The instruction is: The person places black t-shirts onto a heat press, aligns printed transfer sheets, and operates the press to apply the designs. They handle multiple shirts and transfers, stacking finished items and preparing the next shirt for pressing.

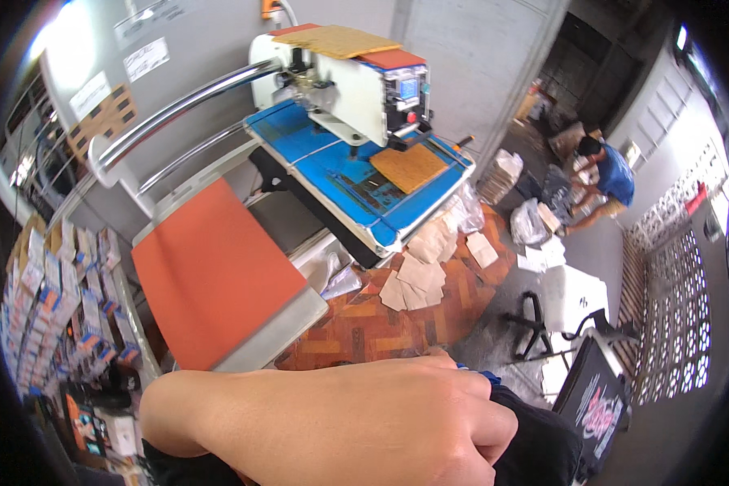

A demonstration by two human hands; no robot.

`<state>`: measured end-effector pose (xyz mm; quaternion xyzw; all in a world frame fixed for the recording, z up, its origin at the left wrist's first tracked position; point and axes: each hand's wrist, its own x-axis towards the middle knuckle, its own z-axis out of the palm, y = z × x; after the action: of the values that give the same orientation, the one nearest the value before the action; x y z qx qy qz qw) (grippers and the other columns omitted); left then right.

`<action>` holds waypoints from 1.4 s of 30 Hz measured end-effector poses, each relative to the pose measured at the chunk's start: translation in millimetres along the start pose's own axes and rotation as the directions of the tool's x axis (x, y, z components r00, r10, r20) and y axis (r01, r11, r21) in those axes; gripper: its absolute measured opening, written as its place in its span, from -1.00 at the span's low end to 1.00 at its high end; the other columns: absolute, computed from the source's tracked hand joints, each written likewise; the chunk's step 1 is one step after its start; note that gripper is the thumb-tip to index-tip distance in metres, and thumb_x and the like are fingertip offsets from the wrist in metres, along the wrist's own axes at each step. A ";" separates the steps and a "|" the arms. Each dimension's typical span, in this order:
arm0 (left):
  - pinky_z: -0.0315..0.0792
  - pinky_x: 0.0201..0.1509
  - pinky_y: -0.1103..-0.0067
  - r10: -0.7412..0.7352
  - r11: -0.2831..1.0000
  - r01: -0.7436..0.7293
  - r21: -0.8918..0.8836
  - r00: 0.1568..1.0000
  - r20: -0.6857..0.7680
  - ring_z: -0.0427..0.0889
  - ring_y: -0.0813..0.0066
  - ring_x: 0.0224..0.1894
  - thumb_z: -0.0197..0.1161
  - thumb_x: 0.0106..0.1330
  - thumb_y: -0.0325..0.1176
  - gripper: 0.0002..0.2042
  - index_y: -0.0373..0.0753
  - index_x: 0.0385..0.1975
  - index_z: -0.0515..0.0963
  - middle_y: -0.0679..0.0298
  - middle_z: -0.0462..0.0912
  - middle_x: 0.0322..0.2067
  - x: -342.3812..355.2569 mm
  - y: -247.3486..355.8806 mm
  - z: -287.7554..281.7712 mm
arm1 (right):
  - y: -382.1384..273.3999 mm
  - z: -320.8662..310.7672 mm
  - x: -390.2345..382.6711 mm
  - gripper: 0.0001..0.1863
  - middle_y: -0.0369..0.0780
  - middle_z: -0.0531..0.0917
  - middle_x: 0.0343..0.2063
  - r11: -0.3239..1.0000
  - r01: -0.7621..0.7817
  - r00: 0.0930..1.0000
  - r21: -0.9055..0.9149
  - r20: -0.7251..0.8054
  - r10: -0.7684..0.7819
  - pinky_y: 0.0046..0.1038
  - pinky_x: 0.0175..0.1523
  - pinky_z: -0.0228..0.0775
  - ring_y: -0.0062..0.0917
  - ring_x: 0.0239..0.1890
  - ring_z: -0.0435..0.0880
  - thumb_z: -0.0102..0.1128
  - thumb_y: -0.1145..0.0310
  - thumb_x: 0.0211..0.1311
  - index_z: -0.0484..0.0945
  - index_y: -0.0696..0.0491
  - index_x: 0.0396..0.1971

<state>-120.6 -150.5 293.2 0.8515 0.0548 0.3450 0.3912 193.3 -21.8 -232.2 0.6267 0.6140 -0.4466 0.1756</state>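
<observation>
Heat press (pixel 344 95) stands past the left hand (pixel 445 417), fingers curled (gripping anything? I can't tell). Beyond: its orange pad (pixel 211 275), uncovered, then blue plate (pixel 296 134). No pressing seems under way; what's finished, or left, stays unclear.

We had the press (pixel 332 93) ahead of us, in front of a wall (pixel 211 57). Its bed (pixel 287 130) sat beneath the head, and its pad (pixel 211 275) lay nearer to us, on the left. One sheet (pixel 332 40) rested on top of the press, another on the bed. Packets (pixel 417 279) lay on the floor (pixel 332 336) beneath the bed's near right side. Left of the pad stood stacked boxes (pixel 40 283). Far right, beyond the chair (pixel 530 324), a person (pixel 616 178) bent beside bags (pixel 528 223). Our left hand (pixel 454 413) was nearest, left of a panel (pixel 595 405).
</observation>
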 end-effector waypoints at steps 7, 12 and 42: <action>0.54 -0.06 0.42 -0.399 0.916 0.366 -0.163 0.805 -0.439 0.69 0.26 -0.16 0.42 0.26 -0.39 -0.77 -0.33 -0.13 0.71 0.08 0.70 -0.17 -116.0 -17.9 -0.5 | -18.6 -112.7 92.8 -0.71 -0.05 0.75 -0.22 0.946 0.323 0.700 -0.037 -0.663 -0.265 -0.13 -0.11 0.56 -0.21 -0.13 0.74 0.27 0.30 0.21 0.70 0.05 -0.10; 0.51 -0.01 0.60 -0.696 0.668 0.481 -0.568 0.132 -0.706 0.65 0.60 -0.12 0.39 0.30 -0.54 -0.80 -0.27 -0.10 0.70 0.31 0.74 -0.17 -244.1 -42.9 104.6 | -137.3 -361.5 44.4 -0.76 -0.05 0.70 -0.28 0.799 0.569 -0.033 -0.195 -0.976 -0.215 -0.26 -0.12 0.49 -0.17 -0.25 0.67 0.24 0.46 0.23 0.65 0.09 -0.10; 0.52 0.02 0.34 0.540 0.407 0.408 -0.817 -0.829 -0.145 0.69 0.05 -0.12 0.41 0.19 -0.32 -0.56 -0.46 -0.01 0.53 -0.07 0.70 -0.18 -524.7 -5.1 439.8 | -557.8 -174.7 -150.3 -0.86 -0.06 0.66 -0.15 -0.420 0.506 -0.562 -0.753 0.081 -0.823 -0.22 0.17 0.42 -0.15 0.00 0.61 0.22 0.55 0.30 0.63 0.16 -0.17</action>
<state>-239.2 -614.0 -196.7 0.2632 -0.8168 -0.4896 0.1545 -240.4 123.2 161.7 -0.1254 0.9226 0.0328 -0.3633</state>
